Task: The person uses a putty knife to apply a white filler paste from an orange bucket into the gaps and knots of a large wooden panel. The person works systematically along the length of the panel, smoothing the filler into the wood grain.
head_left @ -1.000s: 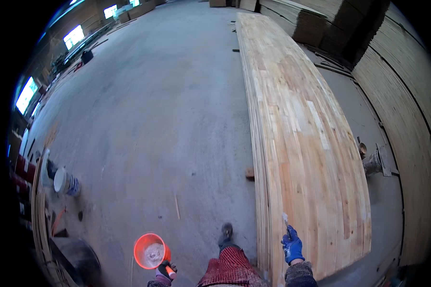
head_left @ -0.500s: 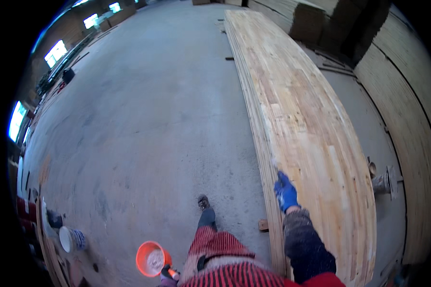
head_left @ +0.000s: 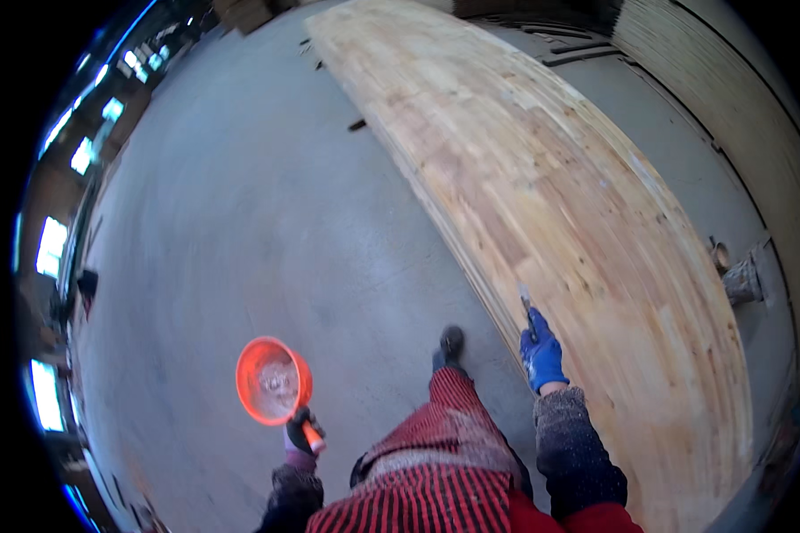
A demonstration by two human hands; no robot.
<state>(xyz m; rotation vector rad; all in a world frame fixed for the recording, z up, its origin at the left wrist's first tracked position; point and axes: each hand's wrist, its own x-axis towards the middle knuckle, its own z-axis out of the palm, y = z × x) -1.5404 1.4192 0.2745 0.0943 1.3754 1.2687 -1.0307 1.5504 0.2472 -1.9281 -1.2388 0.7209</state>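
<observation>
On my feed the tool (head_left: 529,311) sat over the board (head_left: 560,222), close to its L edge, pale tip pointing fwd; couldn't tell if that tip was touching the surface or just above it. The R hand (head_left: 543,355), blue-gloved, had its grip closed round the tool. The board was on top of a long stack (head_left: 482,298), which ran fwd & to the L, thin layers showing along its L side.

Progress, as far as I could judge: pale streaks & patches lay over parts of the board, but I couldn't sort smears from grain, so no firm call on done vs. left. Plenty of pale paste (head_left: 278,385) was in the orange pot (head_left: 250,377), so the supply wasn't used up.

The pot hung well apart from the board, over the floor (head_left: 267,240), w/ the L hand (head_left: 301,424), dark-gloved, keeping its grip round the handle (head_left: 313,436).

Further out: a striped apron (head_left: 418,502) at the bottom, a dark shoe (head_left: 452,341) between pot & board, stacked sheets (head_left: 729,98) far R, bright windows (head_left: 52,246) far L.
</observation>
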